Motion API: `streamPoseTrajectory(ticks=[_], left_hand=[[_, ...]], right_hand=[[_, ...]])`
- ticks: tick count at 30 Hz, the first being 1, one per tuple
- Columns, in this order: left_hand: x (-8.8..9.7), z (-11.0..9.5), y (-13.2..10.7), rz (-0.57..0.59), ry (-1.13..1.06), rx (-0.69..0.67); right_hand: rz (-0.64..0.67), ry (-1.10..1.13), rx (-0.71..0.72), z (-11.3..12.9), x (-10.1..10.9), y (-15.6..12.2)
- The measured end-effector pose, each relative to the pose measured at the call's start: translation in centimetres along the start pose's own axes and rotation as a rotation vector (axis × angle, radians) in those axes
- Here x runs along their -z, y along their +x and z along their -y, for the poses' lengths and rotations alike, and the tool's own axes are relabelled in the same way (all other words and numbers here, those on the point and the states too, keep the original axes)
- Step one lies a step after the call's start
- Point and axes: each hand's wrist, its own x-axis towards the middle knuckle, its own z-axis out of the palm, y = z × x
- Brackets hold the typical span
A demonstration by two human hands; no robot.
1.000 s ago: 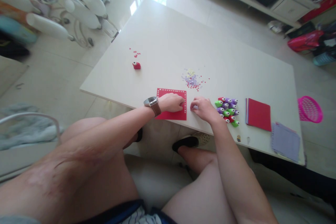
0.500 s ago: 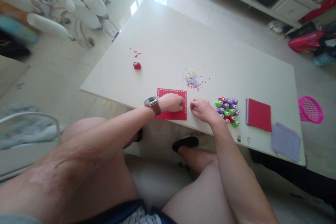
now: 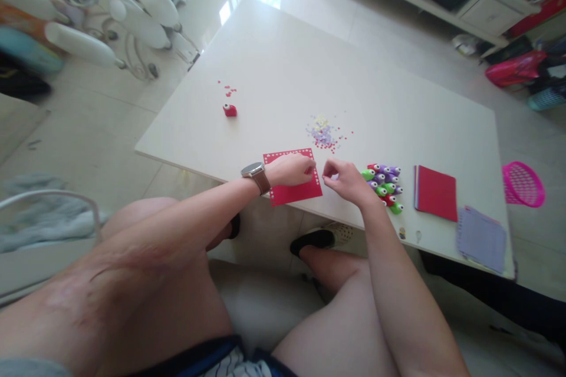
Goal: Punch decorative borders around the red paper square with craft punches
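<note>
A red sheet of paper (image 3: pixel 296 193) lies at the table's near edge, turned slightly askew, with a row of small punched holes along its far and right borders. Across it rests my left hand (image 3: pixel 293 168), a watch on the wrist, its fingers curled down at the sheet's far right part. Just right of the sheet is my right hand (image 3: pixel 342 179), thumb and fingertips drawn together in a pinch. Anything between those fingertips is too small to make out. Beside that hand stand several red, green and purple craft punches (image 3: pixel 385 184).
Paper confetti (image 3: pixel 323 133) is heaped beyond the sheet. A lone red punch (image 3: pixel 230 110) stands at left near red cut-outs (image 3: pixel 228 92). On the right lie a stack of red paper (image 3: pixel 435 193) and purple sheets (image 3: pixel 481 239). A pink basket (image 3: pixel 524 184) is past the table's end.
The red sheet has turned slightly, its near right corner swinging to the right. My left hand has shifted a little right and farther away; my right hand has lifted slightly and pinches more tightly.
</note>
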Motion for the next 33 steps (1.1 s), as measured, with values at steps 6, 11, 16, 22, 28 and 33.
streamPoseTrajectory(ticks=[6,11,16,22,28,33], left_hand=[[-0.3,-0.1,0.9,-0.127,-0.333,0.002],[0.0,-0.6,1.0,-0.088,-0.59,0.046],[-0.7,0.1,1.3,-0.096,-0.681,0.067],[-1.5,1.3,2.0,-0.122,-0.702,-0.004],[-0.5,1.1,2.1,-0.109,-0.773,0.042],[0.3,1.8,2.4,-0.195,-0.778,0.149]], right_hand=[[-0.093,0.177,0.038,0.4,0.1,0.2],[-0.199,0.234,-0.005,0.3,-0.2,0.4],[-0.243,0.193,-0.004,0.4,-0.5,0.5],[-0.29,0.198,-0.035,0.3,-0.8,0.7],[-0.316,0.309,-0.057,-0.5,-1.1,1.1],[-0.343,0.27,-0.105,-0.4,-1.2,1.1]])
